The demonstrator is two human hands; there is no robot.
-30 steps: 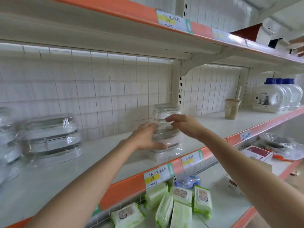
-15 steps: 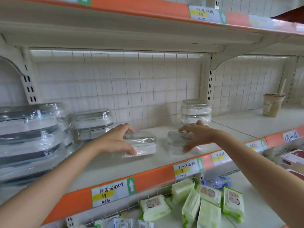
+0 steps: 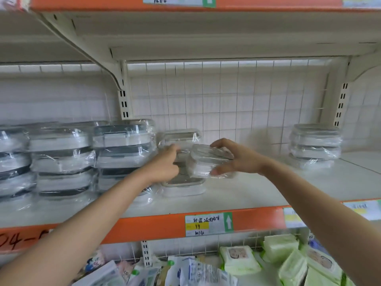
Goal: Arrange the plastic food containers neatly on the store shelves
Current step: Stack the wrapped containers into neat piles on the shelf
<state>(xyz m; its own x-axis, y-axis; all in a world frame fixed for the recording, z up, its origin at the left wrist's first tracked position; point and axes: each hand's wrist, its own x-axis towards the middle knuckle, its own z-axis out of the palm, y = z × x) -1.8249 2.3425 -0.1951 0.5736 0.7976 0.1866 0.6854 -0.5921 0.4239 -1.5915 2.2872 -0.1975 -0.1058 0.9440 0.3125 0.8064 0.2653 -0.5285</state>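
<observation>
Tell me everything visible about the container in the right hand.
The small container is clear plastic, rounded-rectangular, lidded and shrink-wrapped in glossy film. It is tilted and held above the shelf, the right hand gripping its right end, fingers over the lid and thumb beneath. It sits just right of a short container stack, where the left hand rests.

Green wet-wipe packs (image 3: 240,259) lie on the lower shelf, below a handwritten price tag (image 3: 208,224).

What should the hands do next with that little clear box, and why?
Probably set the small box, gripped in the right hand, down on the short stack that the left hand touches. It hangs tilted just above it.
</observation>
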